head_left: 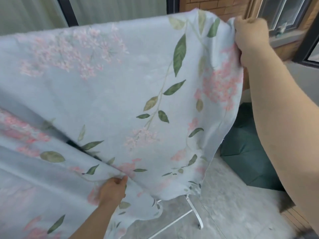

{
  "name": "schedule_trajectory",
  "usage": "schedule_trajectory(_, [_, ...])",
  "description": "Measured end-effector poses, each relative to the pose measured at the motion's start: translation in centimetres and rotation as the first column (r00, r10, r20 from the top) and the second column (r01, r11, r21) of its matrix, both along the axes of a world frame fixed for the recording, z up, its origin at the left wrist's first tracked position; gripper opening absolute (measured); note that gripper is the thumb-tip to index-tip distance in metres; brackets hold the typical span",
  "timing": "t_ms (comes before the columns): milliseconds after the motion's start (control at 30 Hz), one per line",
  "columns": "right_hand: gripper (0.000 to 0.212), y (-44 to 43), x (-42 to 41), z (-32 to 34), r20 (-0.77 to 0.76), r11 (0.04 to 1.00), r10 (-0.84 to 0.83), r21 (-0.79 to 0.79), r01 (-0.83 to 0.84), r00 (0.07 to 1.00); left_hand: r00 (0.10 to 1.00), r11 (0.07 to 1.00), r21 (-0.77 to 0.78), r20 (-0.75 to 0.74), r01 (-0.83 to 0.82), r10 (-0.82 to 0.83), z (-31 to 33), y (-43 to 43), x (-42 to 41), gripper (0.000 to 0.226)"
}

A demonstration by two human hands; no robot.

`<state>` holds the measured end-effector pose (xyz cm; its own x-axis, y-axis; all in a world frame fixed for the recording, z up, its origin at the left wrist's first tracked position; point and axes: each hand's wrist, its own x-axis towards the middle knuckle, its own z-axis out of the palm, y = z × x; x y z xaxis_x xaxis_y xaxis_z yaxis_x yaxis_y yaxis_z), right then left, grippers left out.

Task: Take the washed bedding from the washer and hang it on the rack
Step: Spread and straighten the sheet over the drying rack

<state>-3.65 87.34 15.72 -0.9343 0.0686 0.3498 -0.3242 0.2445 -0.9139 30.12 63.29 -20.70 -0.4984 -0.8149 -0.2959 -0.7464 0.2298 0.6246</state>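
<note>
The sheet (120, 87), pale blue with pink flowers and green leaves, spreads wide above the rack (194, 211), whose white legs show just under its lower hem. Whether it already rests on the rails is hidden. It looks thin and limp, and probably heavy with damp, so it will likely sag and slide unless it is held by its edges and corners rather than mid-panel. The right hand (250, 33) is closed round the bunched top corner, high above the rack. The left hand (112, 190) pinches a fold low down, near the rack's legs. A green cushion (250, 152) lies right of the rack.
</note>
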Motion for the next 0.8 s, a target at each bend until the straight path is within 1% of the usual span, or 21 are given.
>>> schedule_trajectory(33, [0.037,0.8,0.2,-1.4,0.020,0.999,-0.012,-0.035,0.012,1.000,1.000,1.000,0.013,-0.002,-0.023,0.023,-0.1,0.2,0.3,0.042])
schedule_trajectory(67, [0.040,1.4,1.2,-2.7,0.025,0.997,0.005,-0.078,-0.003,1.000,0.999,0.999,0.026,-0.008,-0.046,0.046,-0.2,0.3,0.6,0.041])
schedule_trajectory(133, [0.040,2.0,2.5,-4.7,0.047,0.993,0.042,-0.113,-0.037,0.998,0.996,0.995,0.057,-0.027,-0.085,0.087,-0.6,0.5,1.0,0.038])
schedule_trajectory(167, [0.041,2.0,2.9,-6.3,0.084,0.987,0.058,-0.154,-0.044,0.995,0.994,0.992,0.069,-0.012,-0.106,0.107,-0.9,0.7,1.4,0.037])
schedule_trajectory(233, [0.042,2.5,4.7,-10.3,0.136,0.974,0.041,-0.225,-0.010,0.990,0.989,0.986,0.087,0.027,-0.145,0.144,-1.1,0.8,2.3,0.040])
schedule_trajectory(300, [0.037,2.8,6.7,-15.6,0.157,0.970,0.016,-0.241,0.023,0.987,0.981,0.981,0.081,0.094,-0.177,0.170,-2.4,0.7,3.8,0.051])
schedule_trajectory(333, [0.032,2.9,7.8,-18.1,0.182,0.965,0.004,-0.258,0.044,0.983,0.976,0.975,0.097,0.108,-0.199,0.188,-2.9,0.7,4.6,0.052])
schedule_trajectory(400, [0.023,3.2,10.4,-23.2,0.274,0.958,-0.022,-0.268,0.098,0.961,0.962,0.950,0.155,0.091,-0.271,0.259,-3.2,1.4,6.2,0.046])
schedule_trajectory(433, [0.023,3.3,11.4,-25.8,0.330,0.954,-0.026,-0.274,0.122,0.943,0.951,0.936,0.168,0.078,-0.309,0.300,-3.2,1.6,6.8,0.045])
schedule_trajectory(467, [0.024,3.3,12.5,-28.6,0.390,0.953,-0.037,-0.262,0.149,0.920,0.935,0.918,0.177,0.083,-0.356,0.346,-3.8,1.5,7.6,0.046])
schedule_trajectory(500, [0.026,3.4,13.2,-30.5,0.425,0.961,-0.068,-0.214,0.174,0.902,0.924,0.908,0.176,0.094,-0.381,0.370,-3.9,1.5,7.9,0.047])
schedule_trajectory(567, [0.025,3.6,14.3,-34.9,0.528,0.987,-0.135,-0.003,0.161,0.838,0.877,0.850,0.216,0.126,-0.481,0.464,-5.0,0.8,9.6,0.052])
schedule_trajectory(600, [0.021,3.7,14.8,-36.4,0.598,0.991,-0.137,0.077,0.114,0.790,0.850,0.820,0.221,0.133,-0.527,0.510,-5.9,0.3,10.4,0.061])
schedule_trajectory(633, [0.017,3.6,15.3,-38.3,0.669,0.990,-0.110,0.141,0.020,0.735,0.814,0.786,0.213,0.160,-0.580,0.558,-6.3,0.2,11.1,0.074])
schedule_trajectory(667, [0.016,3.5,15.8,-39.9,0.744,0.977,-0.064,0.183,-0.111,0.666,0.784,0.760,0.198,0.199,-0.619,0.588,-6.4,0.3,11.7,0.086])
schedule_trajectory(700, [0.018,3.1,16.2,-41.5,0.801,0.945,-0.015,0.207,-0.254,0.599,0.771,0.757,0.164,0.220,-0.633,0.597,-6.0,1.0,12.1,0.091])
schedule_trajectory(733, [0.024,2.8,16.6,-42.6,0.844,0.896,0.022,0.222,-0.386,0.536,0.791,0.788,0.119,0.211,-0.605,0.575,-5.6,1.6,12.1,0.092])
schedule_trajectory(800, [0.034,1.2,17.7,-44.1,0.893,0.751,0.089,0.230,-0.619,0.440,0.872,0.874,0.086,0.162,-0.479,0.462,-4.9,3.1,12.4,0.099])
